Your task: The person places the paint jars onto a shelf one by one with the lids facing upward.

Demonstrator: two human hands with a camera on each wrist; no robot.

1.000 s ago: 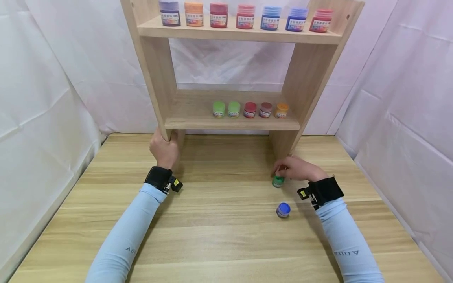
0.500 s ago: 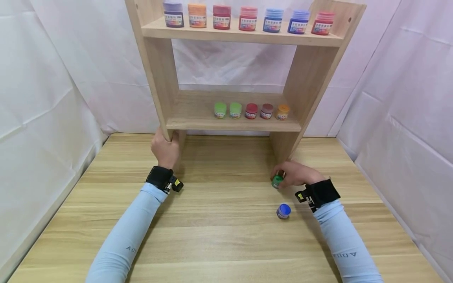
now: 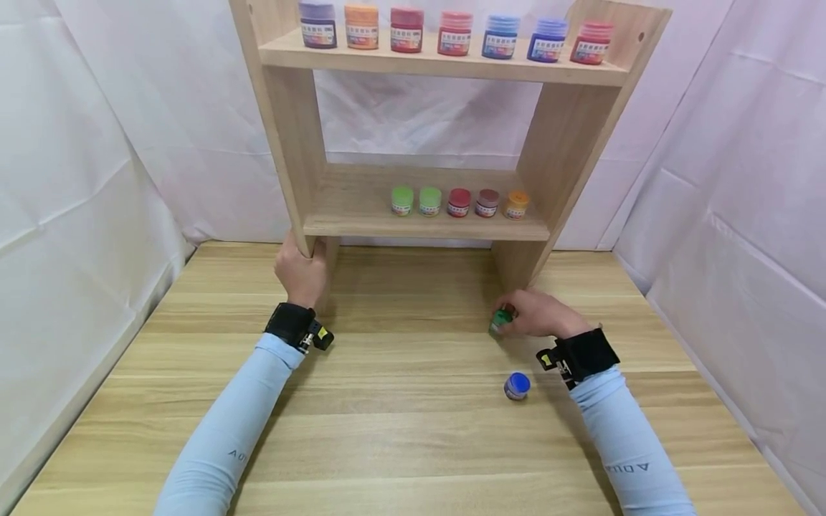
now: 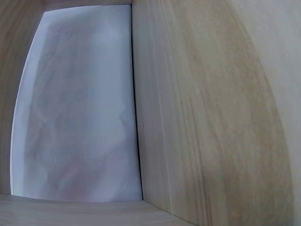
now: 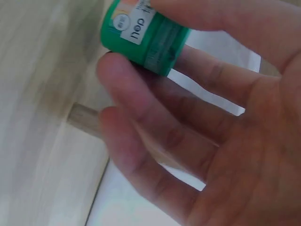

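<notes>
My right hand (image 3: 538, 313) pinches a small green paint jar (image 3: 499, 322) just in front of the shelf's right leg. In the right wrist view the green paint jar (image 5: 141, 35) sits tilted between thumb and fingers, its white label showing. My left hand (image 3: 301, 274) grips the lower front edge of the wooden shelf's (image 3: 426, 228) left side panel. A blue-lidded paint jar (image 3: 517, 385) stands on the table, nearer to me than the right hand. The left wrist view shows only wood panels (image 4: 197, 113) and white cloth, with the left hand out of sight.
Several small paint jars (image 3: 459, 203) line the middle board, leaning toward its right half. On the upper board (image 3: 445, 66) stands a row of larger jars (image 3: 406, 31). White cloth (image 3: 90, 129) hangs behind and on both sides of the wood-grain table (image 3: 387, 430).
My right hand has closed its fingers on the green paint jar and tipped it, shifting it slightly left. My left hand keeps its hold on the shelf panel.
</notes>
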